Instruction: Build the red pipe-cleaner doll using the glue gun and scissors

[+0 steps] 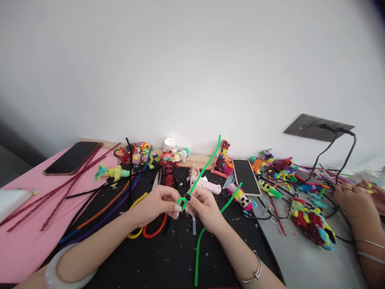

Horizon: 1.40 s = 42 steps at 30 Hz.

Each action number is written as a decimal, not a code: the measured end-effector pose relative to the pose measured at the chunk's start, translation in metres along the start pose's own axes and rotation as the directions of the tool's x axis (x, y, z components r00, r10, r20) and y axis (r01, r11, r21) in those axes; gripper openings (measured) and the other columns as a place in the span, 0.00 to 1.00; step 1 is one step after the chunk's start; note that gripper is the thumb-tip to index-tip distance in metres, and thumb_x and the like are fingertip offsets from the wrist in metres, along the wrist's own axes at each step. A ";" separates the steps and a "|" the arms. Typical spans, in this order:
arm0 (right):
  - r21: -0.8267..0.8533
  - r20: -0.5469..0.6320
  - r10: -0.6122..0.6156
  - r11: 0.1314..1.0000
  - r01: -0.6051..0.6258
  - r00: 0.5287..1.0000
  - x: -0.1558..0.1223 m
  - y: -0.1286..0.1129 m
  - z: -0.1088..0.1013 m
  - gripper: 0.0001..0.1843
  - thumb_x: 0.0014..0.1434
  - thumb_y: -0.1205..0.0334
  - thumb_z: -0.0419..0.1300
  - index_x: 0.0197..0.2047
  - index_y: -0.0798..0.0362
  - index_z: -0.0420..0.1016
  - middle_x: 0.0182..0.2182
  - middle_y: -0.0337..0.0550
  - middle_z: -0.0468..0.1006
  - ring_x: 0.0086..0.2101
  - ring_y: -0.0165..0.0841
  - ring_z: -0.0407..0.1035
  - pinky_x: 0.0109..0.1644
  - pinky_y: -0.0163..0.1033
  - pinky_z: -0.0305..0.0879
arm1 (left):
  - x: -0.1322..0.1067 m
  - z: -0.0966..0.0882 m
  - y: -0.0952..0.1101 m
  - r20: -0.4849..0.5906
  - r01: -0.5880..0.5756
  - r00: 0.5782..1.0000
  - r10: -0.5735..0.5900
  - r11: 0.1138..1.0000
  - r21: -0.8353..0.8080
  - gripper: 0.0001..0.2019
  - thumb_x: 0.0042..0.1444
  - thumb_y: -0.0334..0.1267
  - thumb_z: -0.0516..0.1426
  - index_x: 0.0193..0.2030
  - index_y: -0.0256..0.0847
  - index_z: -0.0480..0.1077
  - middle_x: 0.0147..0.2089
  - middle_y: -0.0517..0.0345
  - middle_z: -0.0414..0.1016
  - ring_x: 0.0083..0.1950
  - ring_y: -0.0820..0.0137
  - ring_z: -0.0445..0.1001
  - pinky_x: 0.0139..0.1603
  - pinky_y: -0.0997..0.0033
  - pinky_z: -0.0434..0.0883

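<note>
A bright green pipe cleaner (207,162) is curled into a small loop at its lower end, and its long free end slants up to the right. My left hand (162,205) pinches the loop from the left between thumb and fingers. From the other side, my right hand (205,208) grips the same pipe cleaner where the loop meets the straight length. Another green pipe cleaner (197,257) lies on the black mat (168,261), passing beneath my right wrist. Behind my hands are a pale pink glue gun (209,186) and a dark red glittery piece (168,172).
Pink sheet (27,249) at left bears a dark phone (73,157) and red glittery stems (67,192). Another phone (246,176) lies right of centre. Colourful fuzzy figures (313,224) and cables (319,154) crowd the right. A co-worker's hand (355,202) is at far right.
</note>
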State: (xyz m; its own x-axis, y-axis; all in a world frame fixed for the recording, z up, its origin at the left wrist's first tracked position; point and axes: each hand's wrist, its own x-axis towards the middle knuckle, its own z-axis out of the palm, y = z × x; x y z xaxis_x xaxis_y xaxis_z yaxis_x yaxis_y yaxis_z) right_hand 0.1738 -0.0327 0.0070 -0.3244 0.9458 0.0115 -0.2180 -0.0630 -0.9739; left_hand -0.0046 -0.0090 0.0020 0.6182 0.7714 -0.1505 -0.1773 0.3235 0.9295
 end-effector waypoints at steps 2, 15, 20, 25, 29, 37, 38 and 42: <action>-0.008 0.007 0.002 1.000 -0.002 1.000 0.000 0.000 0.000 0.18 0.55 0.47 0.63 0.29 0.54 0.66 0.18 0.33 0.70 0.16 0.22 0.59 0.16 0.28 0.54 | 0.000 0.001 0.001 0.005 -0.017 1.000 0.017 1.000 0.008 0.07 0.44 0.35 0.67 0.24 0.36 0.74 0.25 0.59 0.75 0.24 0.75 0.72 0.28 0.75 0.71; -0.107 0.099 0.050 0.993 -0.039 0.994 0.003 -0.005 -0.009 0.19 0.56 0.47 0.61 0.27 0.54 0.63 0.19 0.32 0.69 0.14 0.21 0.57 0.16 0.28 0.52 | -0.005 -0.003 0.018 0.111 -0.277 0.951 0.288 0.636 0.721 0.06 0.53 0.41 0.62 0.31 0.41 0.74 0.33 0.56 0.75 0.33 0.69 0.73 0.36 0.74 0.67; -0.146 0.147 0.091 0.987 -0.069 0.985 0.002 -0.008 -0.008 0.18 0.57 0.50 0.61 0.26 0.54 0.62 0.18 0.31 0.67 0.14 0.20 0.54 0.16 0.27 0.48 | -0.008 -0.008 0.018 0.344 -0.431 0.879 0.329 0.244 0.869 0.09 0.60 0.42 0.55 0.38 0.43 0.76 0.38 0.53 0.76 0.38 0.67 0.73 0.40 0.75 0.65; -0.171 0.141 0.115 0.981 -0.090 0.983 0.001 -0.010 -0.007 0.16 0.56 0.54 0.61 0.26 0.54 0.62 0.17 0.31 0.65 0.16 0.20 0.53 0.18 0.27 0.46 | -0.010 -0.006 0.015 0.411 -0.468 0.833 0.372 0.075 0.881 0.09 0.60 0.42 0.56 0.36 0.42 0.76 0.35 0.52 0.75 0.33 0.67 0.71 0.36 0.74 0.63; -0.188 0.147 0.125 0.977 -0.096 0.981 0.001 -0.008 -0.008 0.15 0.56 0.56 0.61 0.25 0.53 0.61 0.17 0.31 0.66 0.16 0.20 0.53 0.18 0.27 0.46 | -0.010 -0.005 0.013 0.446 -0.500 0.797 0.406 0.030 0.866 0.08 0.59 0.41 0.57 0.33 0.42 0.75 0.30 0.55 0.73 0.30 0.68 0.70 0.33 0.74 0.64; -0.196 0.141 0.142 0.974 -0.113 0.980 0.000 -0.010 -0.008 0.16 0.56 0.54 0.61 0.25 0.53 0.61 0.17 0.30 0.65 0.15 0.20 0.53 0.18 0.28 0.47 | -0.009 -0.004 0.010 0.598 -0.570 0.648 0.472 -0.221 0.791 0.14 0.65 0.40 0.49 0.31 0.37 0.69 0.28 0.58 0.71 0.29 0.72 0.70 0.32 0.75 0.67; -0.196 0.140 0.140 0.974 -0.111 0.980 0.000 -0.010 -0.008 0.16 0.56 0.54 0.61 0.25 0.53 0.61 0.17 0.30 0.65 0.15 0.20 0.53 0.18 0.28 0.46 | -0.009 -0.003 0.010 0.603 -0.569 0.639 0.478 -0.234 0.788 0.14 0.65 0.40 0.49 0.31 0.37 0.69 0.28 0.58 0.71 0.29 0.73 0.70 0.32 0.76 0.67; -0.191 0.146 0.127 0.977 -0.098 0.981 0.001 -0.008 -0.007 0.15 0.56 0.56 0.60 0.25 0.53 0.61 0.16 0.29 0.63 0.15 0.20 0.51 0.18 0.28 0.46 | -0.009 -0.002 0.011 0.618 -0.571 0.613 0.492 -0.265 0.777 0.14 0.65 0.40 0.50 0.30 0.37 0.67 0.26 0.59 0.70 0.28 0.74 0.70 0.30 0.76 0.67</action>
State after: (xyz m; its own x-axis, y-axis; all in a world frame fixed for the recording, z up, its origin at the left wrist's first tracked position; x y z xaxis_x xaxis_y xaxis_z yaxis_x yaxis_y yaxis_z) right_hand 0.1819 -0.0293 0.0129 -0.4808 0.8732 -0.0796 -0.0048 -0.0935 -0.9956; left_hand -0.0134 -0.0115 0.0128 0.7651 0.2933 0.5732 0.2889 -0.9520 0.1015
